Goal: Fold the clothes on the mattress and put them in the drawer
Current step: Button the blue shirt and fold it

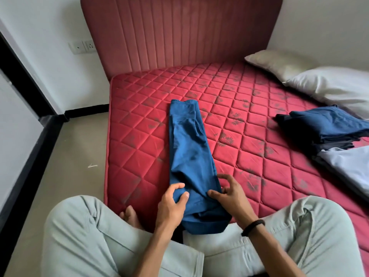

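red quilted mattress (249, 120) carries long-folded blue trousers (187, 148), their near end between both hands: left hand (171, 204) pinches the left edge, right hand (231, 194) fingers curl, loosely spread, touching the right edge.

Soft, even daylight filled the room, brightest on the white pillow (337, 86) at right — no hard shadows, only faint ones under the blue folded cloth (189, 148). The red quilted satin mattress (249, 124) carried a mild sheen. Wide-angle distortion bowed the padded dark-red headboard (179, 33) and the black wall trim (26, 62) — edges looked softer than the centre.
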Action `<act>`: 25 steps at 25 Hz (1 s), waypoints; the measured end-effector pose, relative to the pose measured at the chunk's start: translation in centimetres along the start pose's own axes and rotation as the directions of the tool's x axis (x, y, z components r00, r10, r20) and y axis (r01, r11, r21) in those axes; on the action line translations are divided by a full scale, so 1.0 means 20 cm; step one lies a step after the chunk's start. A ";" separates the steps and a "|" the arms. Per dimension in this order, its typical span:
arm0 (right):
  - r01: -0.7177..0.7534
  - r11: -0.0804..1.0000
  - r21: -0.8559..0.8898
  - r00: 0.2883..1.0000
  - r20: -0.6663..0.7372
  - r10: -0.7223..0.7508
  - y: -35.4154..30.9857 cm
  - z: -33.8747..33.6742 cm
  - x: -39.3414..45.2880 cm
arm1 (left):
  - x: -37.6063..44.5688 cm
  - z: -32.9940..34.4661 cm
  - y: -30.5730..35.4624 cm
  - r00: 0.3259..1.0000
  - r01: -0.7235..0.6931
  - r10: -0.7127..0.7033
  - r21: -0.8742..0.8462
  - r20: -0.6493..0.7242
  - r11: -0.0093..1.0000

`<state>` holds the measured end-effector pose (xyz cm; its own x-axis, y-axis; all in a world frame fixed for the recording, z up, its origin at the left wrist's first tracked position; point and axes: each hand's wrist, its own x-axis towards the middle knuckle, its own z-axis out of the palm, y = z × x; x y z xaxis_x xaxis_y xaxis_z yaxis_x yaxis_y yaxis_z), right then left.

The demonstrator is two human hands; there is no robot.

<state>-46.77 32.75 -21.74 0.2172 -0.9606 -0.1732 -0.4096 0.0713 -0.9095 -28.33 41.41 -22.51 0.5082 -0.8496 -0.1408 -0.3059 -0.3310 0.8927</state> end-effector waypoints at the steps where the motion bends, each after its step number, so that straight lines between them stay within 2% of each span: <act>1: 0.025 0.999 0.039 0.999 0.032 -0.026 -0.04 -0.05 -0.04 | -0.03 -0.04 0.03 0.999 0.020 -0.018 -0.059 0.031 0.998; 4: 0.061 0.998 0.001 0.982 0.181 -0.060 -0.14 -0.21 -0.16 | -0.20 -0.15 0.10 0.979 0.024 0.004 -0.137 0.202 0.990; 6: 0.050 0.997 -0.056 0.962 0.270 -0.033 -0.12 -0.28 -0.26 | -0.30 -0.20 0.11 0.942 0.051 -0.018 -0.090 0.334 0.995; 9: 0.037 0.970 -0.242 0.923 0.380 0.060 -0.10 -0.33 -0.41 | -0.43 -0.25 0.11 0.850 0.039 -0.090 0.109 0.518 0.993; 11: 0.131 0.869 -0.476 0.883 0.455 0.116 -0.12 -0.35 -0.48 | -0.46 -0.27 0.12 0.804 -0.044 -0.132 0.280 0.580 0.959; 12: 0.209 0.772 -0.601 0.856 0.494 0.153 -0.15 -0.35 -0.50 | -0.46 -0.29 0.14 0.809 -0.115 -0.146 0.397 0.569 0.911; 13: 0.291 0.652 -0.700 0.837 0.517 0.182 -0.18 -0.35 -0.50 | -0.44 -0.31 0.19 0.849 -0.172 -0.148 0.530 0.507 0.831; 14: 0.342 0.553 -0.760 0.836 0.515 0.191 -0.22 -0.34 -0.50 | -0.40 -0.32 0.23 0.914 -0.191 -0.105 0.644 0.391 0.741; 15: 0.358 0.493 -0.793 0.857 0.489 0.164 -0.27 -0.33 -0.47 | -0.33 -0.33 0.27 0.966 -0.189 0.001 0.708 0.257 0.680; 16: 0.357 0.488 -0.796 0.883 0.459 0.102 -0.32 -0.30 -0.44 | -0.25 -0.32 0.29 0.979 -0.202 0.119 0.700 0.166 0.685; 17: 0.364 0.522 -0.771 0.898 0.440 0.023 -0.36 -0.26 -0.41 | -0.17 -0.28 0.30 0.960 -0.274 0.243 0.641 0.139 0.717; 18: 0.394 0.551 -0.736 0.900 0.430 -0.070 -0.39 -0.21 -0.35 | -0.09 -0.23 0.30 0.912 -0.398 0.378 0.572 0.160 0.717; 19: 0.432 0.569 -0.699 0.892 0.425 -0.154 -0.41 -0.15 -0.29 | -0.01 -0.16 0.29 0.863 -0.490 0.464 0.552 0.198 0.675; 20: 0.460 0.586 -0.667 0.883 0.414 -0.222 -0.42 -0.09 -0.22 | 0.05 -0.08 0.26 0.838 -0.528 0.496 0.565 0.227 0.634; 21: 0.485 0.597 -0.639 0.872 0.404 -0.277 -0.44 -0.04 -0.16 | 0.11 0.00 0.22 0.847 -0.516 0.469 0.599 0.249 0.612; 23: 0.529 0.605 -0.596 0.848 0.397 -0.351 -0.42 0.05 -0.04 | 0.17 0.13 0.14 0.906 -0.420 0.302 0.710 0.295 0.566; 25: 0.531 0.610 -0.589 0.847 0.393 -0.358 -0.37 0.11 0.07 | 0.23 0.21 0.07 0.931 -0.365 0.203 0.768 0.303 0.526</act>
<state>-41.43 31.51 -16.05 0.6785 -0.7339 0.0304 -0.6561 -0.6242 -0.4242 -29.80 35.27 -23.67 0.1673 -0.9827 -0.0792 -0.9648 -0.1797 0.1919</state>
